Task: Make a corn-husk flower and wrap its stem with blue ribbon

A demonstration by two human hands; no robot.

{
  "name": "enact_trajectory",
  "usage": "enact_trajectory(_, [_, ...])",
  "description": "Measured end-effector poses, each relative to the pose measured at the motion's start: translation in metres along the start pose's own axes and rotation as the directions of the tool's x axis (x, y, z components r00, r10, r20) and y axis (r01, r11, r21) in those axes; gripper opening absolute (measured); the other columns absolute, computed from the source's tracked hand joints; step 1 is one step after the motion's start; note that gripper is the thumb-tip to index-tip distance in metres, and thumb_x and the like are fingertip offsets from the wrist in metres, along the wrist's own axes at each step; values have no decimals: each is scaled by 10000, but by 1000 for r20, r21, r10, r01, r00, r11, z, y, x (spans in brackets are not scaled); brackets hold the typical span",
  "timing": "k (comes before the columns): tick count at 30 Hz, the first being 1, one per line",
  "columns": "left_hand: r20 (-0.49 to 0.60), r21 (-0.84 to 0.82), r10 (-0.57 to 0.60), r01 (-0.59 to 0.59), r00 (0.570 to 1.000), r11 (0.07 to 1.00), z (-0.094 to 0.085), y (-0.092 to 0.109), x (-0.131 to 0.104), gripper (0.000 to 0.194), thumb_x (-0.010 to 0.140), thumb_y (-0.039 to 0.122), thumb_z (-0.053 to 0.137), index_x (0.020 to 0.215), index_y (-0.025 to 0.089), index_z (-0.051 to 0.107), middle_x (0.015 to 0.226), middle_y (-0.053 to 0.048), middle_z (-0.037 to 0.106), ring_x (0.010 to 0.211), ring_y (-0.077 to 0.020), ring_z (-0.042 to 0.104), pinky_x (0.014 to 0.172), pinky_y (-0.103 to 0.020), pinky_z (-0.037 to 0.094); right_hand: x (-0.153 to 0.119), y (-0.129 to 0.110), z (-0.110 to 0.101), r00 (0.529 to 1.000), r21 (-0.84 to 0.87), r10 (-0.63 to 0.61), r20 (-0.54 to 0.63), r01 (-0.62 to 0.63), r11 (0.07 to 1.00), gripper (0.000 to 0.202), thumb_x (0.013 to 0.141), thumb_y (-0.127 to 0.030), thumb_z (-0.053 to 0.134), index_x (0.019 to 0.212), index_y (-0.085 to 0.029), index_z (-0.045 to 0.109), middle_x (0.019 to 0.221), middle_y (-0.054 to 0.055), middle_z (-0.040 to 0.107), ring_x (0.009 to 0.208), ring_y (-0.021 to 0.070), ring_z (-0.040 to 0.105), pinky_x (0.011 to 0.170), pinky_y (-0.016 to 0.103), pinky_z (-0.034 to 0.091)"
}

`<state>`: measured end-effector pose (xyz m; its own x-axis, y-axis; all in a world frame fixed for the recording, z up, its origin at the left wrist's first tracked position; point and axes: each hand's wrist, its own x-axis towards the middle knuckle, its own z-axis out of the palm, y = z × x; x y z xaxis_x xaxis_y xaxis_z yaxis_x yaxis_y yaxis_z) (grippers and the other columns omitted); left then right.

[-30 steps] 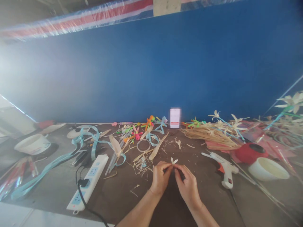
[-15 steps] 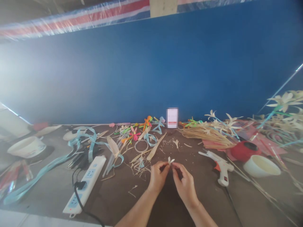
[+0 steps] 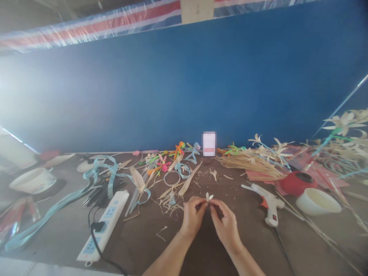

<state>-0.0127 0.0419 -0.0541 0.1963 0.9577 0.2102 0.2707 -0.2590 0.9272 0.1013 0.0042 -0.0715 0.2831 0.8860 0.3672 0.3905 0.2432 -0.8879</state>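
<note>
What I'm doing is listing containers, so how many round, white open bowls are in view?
2. A patterned bowl is at far left; a plain bowl is at right, beside the red rounded object. A pale round thing, partly behind light-blue ribbon, may be another.

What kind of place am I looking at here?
Probably a craft workbench, perhaps for handmade flowers: a glue gun lies on the table, pale flowers stand at the right, and blue ribbon trails at the left.

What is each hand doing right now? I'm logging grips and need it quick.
Left hand: closed, fingertips pinching the small white flower.
Right hand: fingers curled, fingertips at the same flower; whether they grip it cannot be told.
</note>
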Motion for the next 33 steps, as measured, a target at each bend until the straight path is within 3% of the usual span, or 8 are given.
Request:
enact_trajectory(7, [-33, -55, 24, -26, 999, 998, -2, 5, -2, 149, 730, 237, 528, 779, 168, 651, 777, -55, 609, 756, -162, 546, 697, -267, 419, -1, -1, 1, 999, 56, 40, 18, -41, 998, 150, 773, -238, 457, 881, -184, 546, 870, 63, 608, 774, 183, 578, 700, 298, 469])
enact_trajectory(11, [-13, -218, -55, 51, 998, 975, 0, 2, 1, 162, 720, 257, 540, 764, 148, 652, 815, -66, 616, 796, -176, 545, 735, -284, 413, 0, -2, 2, 996, 63, 86, 28, -87, 994, 135, 756, -248, 488, 858, -183, 548, 844, 54, 615, 749, 180, 584, 690, 288, 466])
enact_trajectory(17, [117, -552, -204, 234, 972, 800, 5, -9, 2, 149, 673, 241, 606, 754, 125, 654, 800, -62, 635, 779, -168, 554, 762, -286, 396, 1, -3, 1, 982, 191, 168, 82, -181, 965, 156, 740, -286, 524, 831, -167, 571, 773, 55, 626, 680, 176, 582, 644, 273, 460])
enact_trajectory(22, [193, -640, -266, 327, 945, 696, 4, -10, 1, 160, 663, 228, 622, 771, 115, 654, 772, -67, 636, 698, -139, 549, 676, -252, 402, 0, -2, 1, 955, 397, 238, 178, -291, 870, 167, 748, -301, 534, 832, -163, 574, 780, 53, 617, 686, 165, 563, 595, 245, 453])
enact_trajectory(29, [198, -630, -237, 308, 951, 713, 5, -4, 1, 147, 649, 237, 633, 730, 116, 654, 775, -64, 627, 701, -148, 546, 670, -268, 407, 0, 4, 4, 938, 481, 302, 171, -347, 805, 141, 724, -294, 580, 781, -166, 579, 628, -4, 561, 526, 92, 475, 495, 196, 401])
enact_trajectory(33, [176, -597, -163, 237, 971, 766, 4, 1, 0, 121, 673, 224, 613, 714, 117, 650, 793, -57, 604, 744, -153, 537, 694, -270, 405, 1, 3, 2, 902, 599, 357, 244, -430, 676, 133, 717, -288, 593, 751, -162, 563, 576, -26, 524, 490, 77, 453, 460, 183, 386])
